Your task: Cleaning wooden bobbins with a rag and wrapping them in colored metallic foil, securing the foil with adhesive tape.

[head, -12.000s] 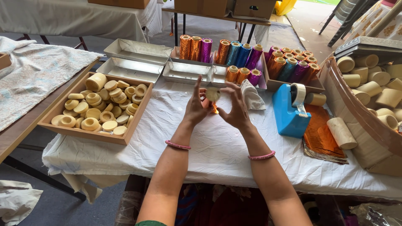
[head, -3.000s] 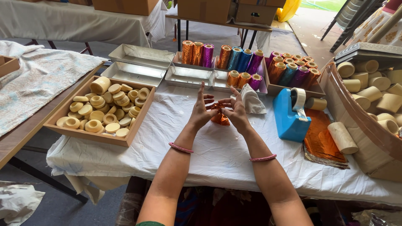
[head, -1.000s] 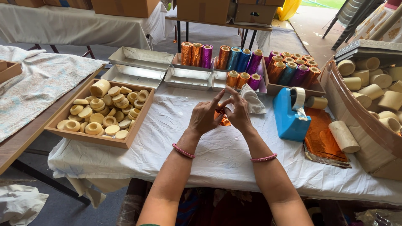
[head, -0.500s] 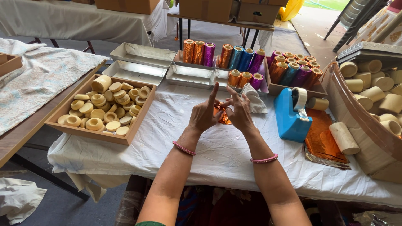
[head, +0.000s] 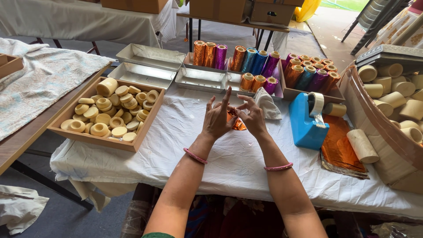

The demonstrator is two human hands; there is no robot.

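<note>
Your left hand [head: 217,120] and right hand [head: 252,118] meet above the worktop [head: 229,158], and the fingers [head: 226,98] of both pinch a small piece wrapped in orange foil [head: 236,123] between them. A blue tape dispenser [head: 307,122] stands just right of your right fingers; a wooden tray [head: 140,137] of pale rings sits well to the left.

**Bench surroundings, hands aside**

Left of frame: wooden tray [head: 145,132] of cream discs and rings [head: 110,115]. Upper centre: empty metal trays [head: 145,75], foil-wrapped rolls [head: 246,59] in orange, purple, blue. Right: blue tape dispenser [head: 306,125], beside it orange foil sheets [head: 341,147] bearing one bare cream roll [head: 362,145]. Far right: bin of cream rolls [head: 396,92]. White cloth [head: 229,163] covers the table.
</note>
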